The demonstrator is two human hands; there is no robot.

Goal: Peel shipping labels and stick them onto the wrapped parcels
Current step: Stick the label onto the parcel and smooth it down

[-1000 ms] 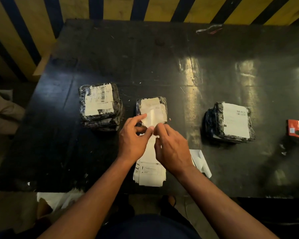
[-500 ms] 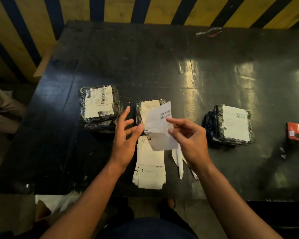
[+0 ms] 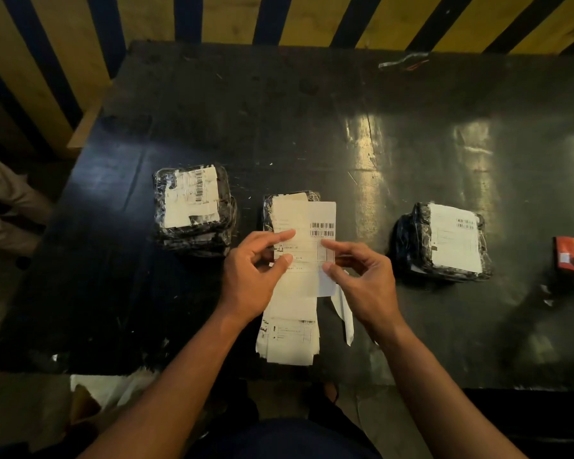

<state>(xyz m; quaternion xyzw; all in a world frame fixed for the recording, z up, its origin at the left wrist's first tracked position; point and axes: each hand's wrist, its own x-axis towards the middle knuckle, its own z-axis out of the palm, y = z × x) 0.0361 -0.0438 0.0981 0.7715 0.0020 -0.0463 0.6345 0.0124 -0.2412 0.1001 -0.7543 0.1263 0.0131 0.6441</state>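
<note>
Dark table (image 3: 312,127) | both hands pinch label (image 3: 307,246) over mid parcel (image 3: 272,207) | label stack (image 3: 290,339) below

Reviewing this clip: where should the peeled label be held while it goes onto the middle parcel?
By its two side edges, as now: left hand pinching the left edge, right hand the right. The peeled label hangs flat and floppy above the middle parcel; an edge grip from both sides keeps it taut.

label (image 3: 307,246): now flat and print-up over the middle parcel (image 3: 290,198), no longer tilted | left hand (image 3: 252,276): you've gone from open fingers to pinching its left edge | right hand (image 3: 362,279): shifted to the right edge
</note>
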